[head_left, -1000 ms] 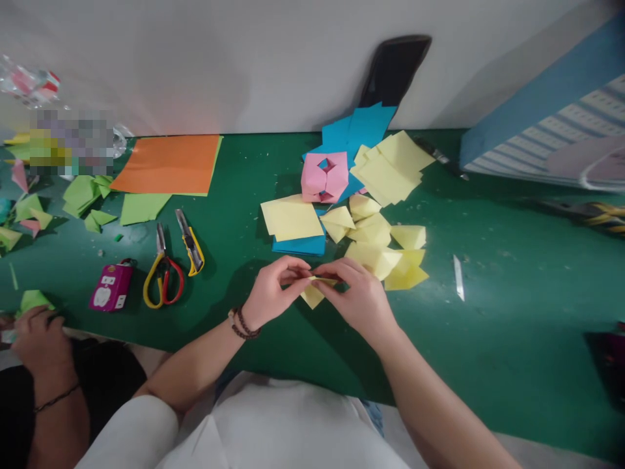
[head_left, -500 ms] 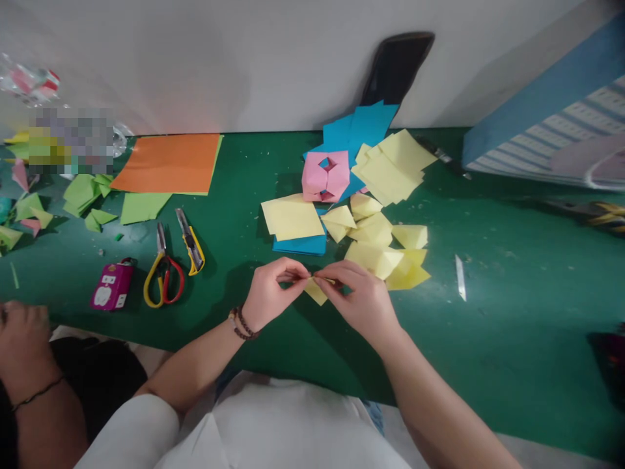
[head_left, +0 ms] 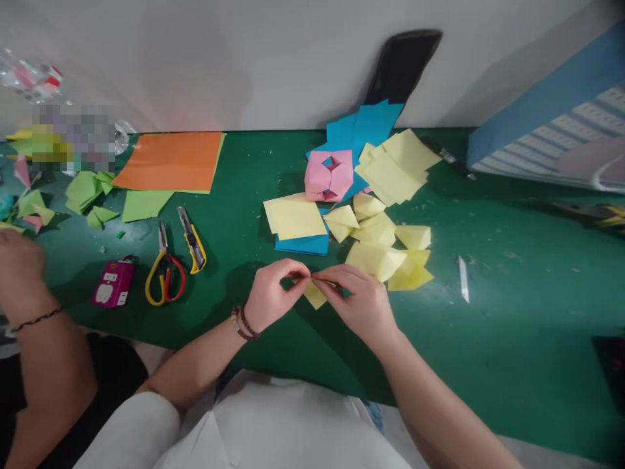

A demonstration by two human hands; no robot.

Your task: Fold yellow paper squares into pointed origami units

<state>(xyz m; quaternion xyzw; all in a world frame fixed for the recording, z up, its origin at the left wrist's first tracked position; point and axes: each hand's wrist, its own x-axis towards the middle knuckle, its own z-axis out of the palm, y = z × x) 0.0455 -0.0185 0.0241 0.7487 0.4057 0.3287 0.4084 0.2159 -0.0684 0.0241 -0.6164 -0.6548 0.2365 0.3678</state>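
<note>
Between my fingertips is a small yellow paper piece [head_left: 315, 296], partly hidden by them. My left hand [head_left: 276, 293] pinches it from the left, a beaded bracelet on the wrist. From the right, my right hand [head_left: 359, 303] pinches the same piece, the fingertips of both hands almost touching. Folded yellow papers [head_left: 375, 259] lie just beyond my right hand. A stack of flat yellow sheets [head_left: 295, 216] rests on blue paper [head_left: 303, 245] beyond my left hand. Farther back sits a pink folded paper block [head_left: 329, 176], beside more yellow sheets [head_left: 398, 166].
Scissors [head_left: 166, 273], a yellow cutter [head_left: 194, 244] and a purple box [head_left: 114, 282] lie left on the green table [head_left: 234, 163]. Orange paper [head_left: 170, 159] lies behind them. Another person's hand [head_left: 22, 267] is at the far left. A blade [head_left: 463, 280] lies right.
The other person's hand at the far left has moved forward over the table. My hands keep their pinch on the yellow paper and have hardly moved. The view has shifted slightly.
</note>
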